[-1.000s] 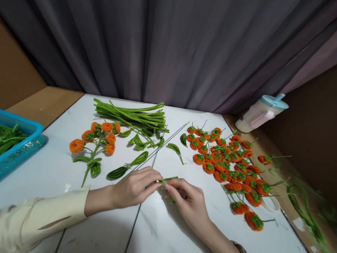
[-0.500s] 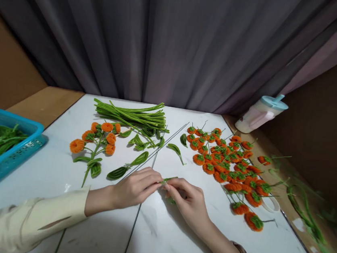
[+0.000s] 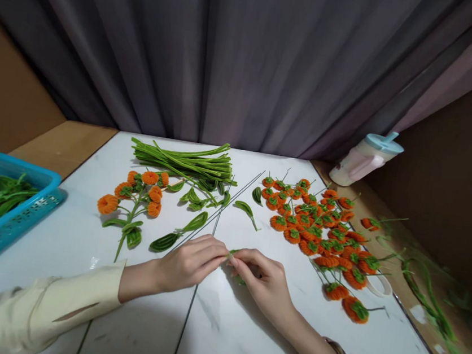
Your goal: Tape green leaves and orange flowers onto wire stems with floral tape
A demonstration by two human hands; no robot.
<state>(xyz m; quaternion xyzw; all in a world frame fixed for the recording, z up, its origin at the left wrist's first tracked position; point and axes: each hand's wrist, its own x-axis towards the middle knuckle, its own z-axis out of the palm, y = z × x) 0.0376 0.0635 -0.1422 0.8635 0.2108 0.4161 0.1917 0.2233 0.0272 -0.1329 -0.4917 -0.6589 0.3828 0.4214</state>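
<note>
My left hand (image 3: 196, 260) and my right hand (image 3: 264, 282) meet at the fingertips over the middle of the white table. Both pinch a small green pipe-cleaner piece (image 3: 232, 251), mostly covered by the fingers. More green shows under my right palm, its shape hidden. Just beyond my left hand lie green pipe-cleaner leaves (image 3: 164, 241). A finished-looking stem with orange pompom-like fruits and leaves (image 3: 134, 211) lies to the left. On the right spreads a heap of orange fuzzy fruits with green tops and thin wire stems (image 3: 312, 220).
A bundle of green pipe-cleaner stems (image 3: 182, 159) lies at the back, with thin dark wires (image 3: 240, 192) near it. At left stands a blue basket (image 3: 54, 184) of green leaves. A lidded cup (image 3: 359, 160) and a white ring (image 3: 379, 285) are at right.
My fingertips have drawn slightly closer together, and less of the green piece shows between them. Everything else on the table lies as before.
</note>
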